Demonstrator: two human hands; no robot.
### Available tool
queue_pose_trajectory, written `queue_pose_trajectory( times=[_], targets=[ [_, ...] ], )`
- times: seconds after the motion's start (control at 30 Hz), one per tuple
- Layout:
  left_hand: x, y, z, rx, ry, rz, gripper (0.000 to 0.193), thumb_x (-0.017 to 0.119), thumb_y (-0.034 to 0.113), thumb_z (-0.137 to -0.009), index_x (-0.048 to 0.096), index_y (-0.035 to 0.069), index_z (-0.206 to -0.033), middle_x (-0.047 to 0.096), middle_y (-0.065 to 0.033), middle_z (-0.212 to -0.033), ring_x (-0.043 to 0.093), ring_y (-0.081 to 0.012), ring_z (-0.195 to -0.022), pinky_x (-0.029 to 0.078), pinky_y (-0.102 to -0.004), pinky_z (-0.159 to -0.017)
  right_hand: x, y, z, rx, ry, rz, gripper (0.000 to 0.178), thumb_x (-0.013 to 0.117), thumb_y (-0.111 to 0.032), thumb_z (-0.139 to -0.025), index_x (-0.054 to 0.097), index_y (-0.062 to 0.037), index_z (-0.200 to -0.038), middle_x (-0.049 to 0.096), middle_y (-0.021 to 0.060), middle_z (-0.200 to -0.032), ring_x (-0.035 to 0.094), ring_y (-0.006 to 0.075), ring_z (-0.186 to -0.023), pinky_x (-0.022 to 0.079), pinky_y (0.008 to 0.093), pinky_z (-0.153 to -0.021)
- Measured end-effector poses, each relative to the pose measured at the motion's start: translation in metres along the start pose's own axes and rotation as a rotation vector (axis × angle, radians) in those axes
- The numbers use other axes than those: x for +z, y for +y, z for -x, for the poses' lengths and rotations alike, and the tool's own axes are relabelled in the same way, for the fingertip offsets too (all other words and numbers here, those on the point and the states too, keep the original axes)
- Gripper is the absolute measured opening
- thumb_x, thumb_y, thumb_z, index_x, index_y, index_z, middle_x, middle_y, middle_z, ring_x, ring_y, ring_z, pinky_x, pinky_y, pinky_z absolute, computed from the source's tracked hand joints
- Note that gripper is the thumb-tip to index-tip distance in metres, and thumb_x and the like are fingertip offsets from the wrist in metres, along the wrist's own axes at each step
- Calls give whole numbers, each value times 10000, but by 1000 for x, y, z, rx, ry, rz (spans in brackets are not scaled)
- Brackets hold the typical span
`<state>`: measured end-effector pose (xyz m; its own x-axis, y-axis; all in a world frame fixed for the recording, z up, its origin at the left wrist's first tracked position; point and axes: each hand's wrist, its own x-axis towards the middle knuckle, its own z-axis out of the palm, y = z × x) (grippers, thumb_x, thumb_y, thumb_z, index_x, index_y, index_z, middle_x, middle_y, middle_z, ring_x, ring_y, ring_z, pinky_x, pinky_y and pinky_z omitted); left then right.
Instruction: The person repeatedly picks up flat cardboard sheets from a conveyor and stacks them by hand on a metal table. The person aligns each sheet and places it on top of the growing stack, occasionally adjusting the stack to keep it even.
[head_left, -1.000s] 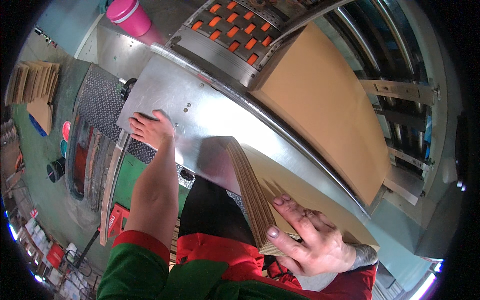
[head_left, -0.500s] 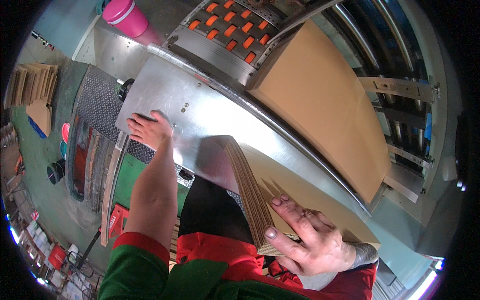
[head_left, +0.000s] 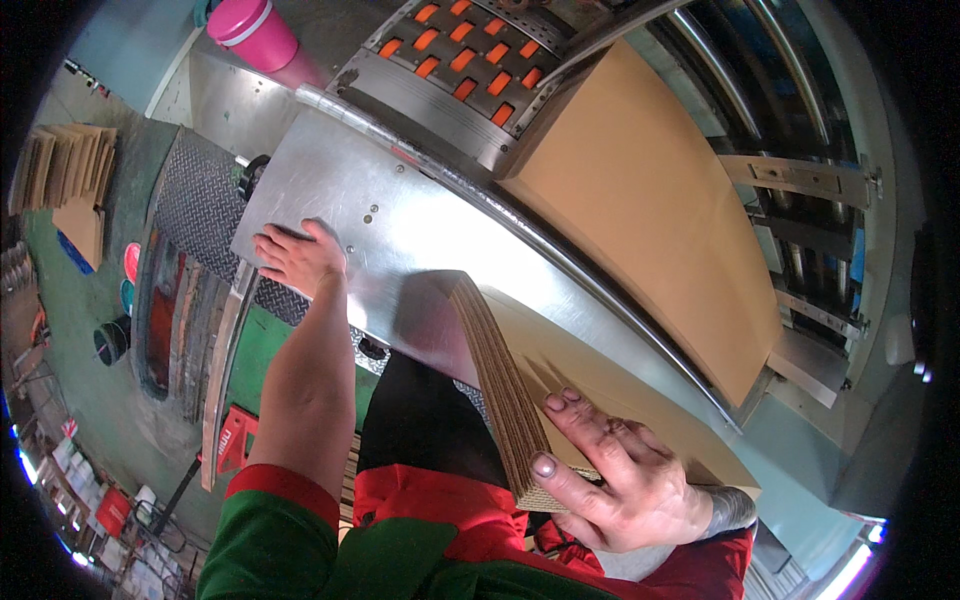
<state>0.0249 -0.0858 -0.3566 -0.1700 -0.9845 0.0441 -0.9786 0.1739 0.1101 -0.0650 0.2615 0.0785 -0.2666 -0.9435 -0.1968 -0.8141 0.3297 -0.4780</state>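
Observation:
My left hand (head_left: 300, 260) lies flat on the bare metal table (head_left: 330, 180), its fingers stretched out and nothing in them. A thick stack of brown cardboard sheets (head_left: 620, 380) leans at the table's near side, its layered edge (head_left: 490, 380) turned toward my body. Across the near corner of this stack rests my right hand (head_left: 625, 475), open, with the fingers spread on the top sheet and the thumb at the layered edge. The underside of the stack is hidden. Beyond the table's raised bar, another block of brown cardboard (head_left: 650, 220) sits against the machine.
Orange rollers (head_left: 462, 60) are set in a metal plate at the far side. A pink lidded container (head_left: 255, 35) stands at the far left. Steel rods and brackets (head_left: 810, 180) line the right. More cardboard (head_left: 75, 170) is piled left, beyond a tread-plate step (head_left: 200, 200).

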Motion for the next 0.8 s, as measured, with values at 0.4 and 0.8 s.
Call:
queue_pose_trajectory(
  times=[0.4, 0.8],
  targets=[
    [-1, 1, 0, -4, -4, -6, 858, 386, 563, -1026, 319, 25, -1692, 260, -221, -1777, 233, -349, -1658, 125, -597, -1349, 3, 0, 1, -4, 25, 4, 573, 777, -378, -913, 695, -284, -1473, 637, 256, -1488, 772, 319, -1156, 604, 346, -924],
    [-1, 1, 0, -3, -12, -8, 872, 377, 580, -1025, 313, 24, -1694, 253, -225, -1779, 229, -356, -1659, 124, -596, -1350, 1, -1, -1, -4, 26, 13, 558, 770, -383, -920, 702, -285, -1464, 652, 255, -1472, 788, 314, -1119, 621, 340, -901]
  ],
)
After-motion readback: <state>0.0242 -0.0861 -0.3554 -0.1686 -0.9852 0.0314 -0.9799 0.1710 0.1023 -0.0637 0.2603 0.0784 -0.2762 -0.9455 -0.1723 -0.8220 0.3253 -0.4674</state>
